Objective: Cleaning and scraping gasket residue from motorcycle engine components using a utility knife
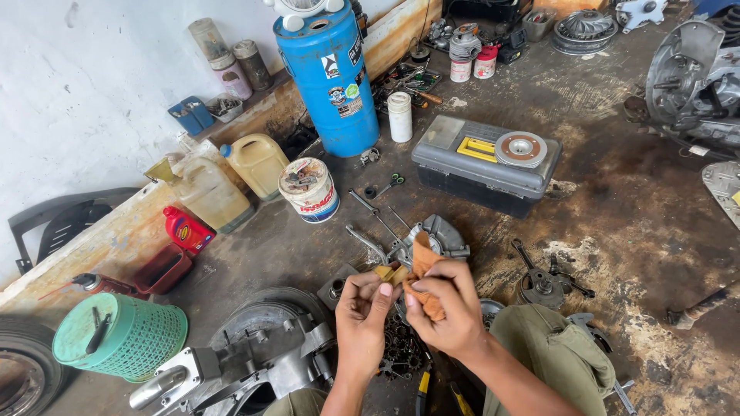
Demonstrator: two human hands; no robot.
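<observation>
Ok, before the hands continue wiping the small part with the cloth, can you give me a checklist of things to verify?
1. Left hand pinches small part: ok.
2. Right hand grips orange cloth: ok.
3. Cloth touches the part: ok.
4. Part is clean: cannot tell, mostly hidden.
5. Floor dry nearby: not ok, dark oily stains.
6. Loose wrench away from the hands: ok.
</observation>
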